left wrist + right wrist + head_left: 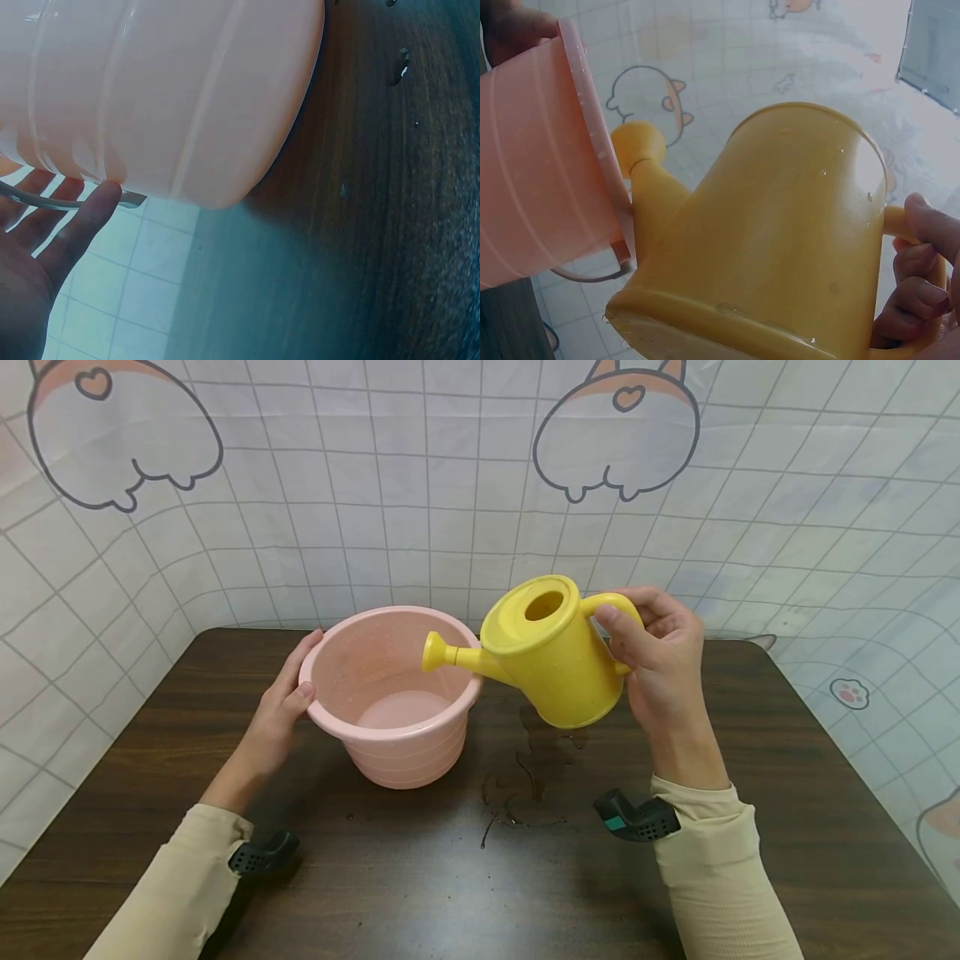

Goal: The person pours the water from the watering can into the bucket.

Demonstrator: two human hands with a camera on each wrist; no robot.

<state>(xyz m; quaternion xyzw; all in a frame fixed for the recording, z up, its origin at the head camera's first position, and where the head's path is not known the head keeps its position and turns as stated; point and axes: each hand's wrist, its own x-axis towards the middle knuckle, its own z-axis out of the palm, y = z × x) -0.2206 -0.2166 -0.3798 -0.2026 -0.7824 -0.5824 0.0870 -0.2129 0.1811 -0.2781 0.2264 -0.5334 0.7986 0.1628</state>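
A pink plastic basin [405, 760] stands on the dark wooden table, and in the head view its inner bottom shows. My left hand [281, 702] holds the basin's left rim, thumb over the edge; the left wrist view shows the fingers [86, 225] against the ribbed outer wall. In my right hand [663, 652] is a yellow watering can [558, 668], gripped by its handle. It is raised off the table and tilted, with its spout head [432, 652] over the right part of the basin's opening. No stream of water can be made out. Droplets cling to the can [780, 225].
Small puddles and drops of water [532, 785] lie on the table [420, 893] to the right of the basin. A white tiled-pattern sheet [450, 485] with cartoon animals hangs behind and around the table. A thin curved handle [592, 277] hangs from the basin.
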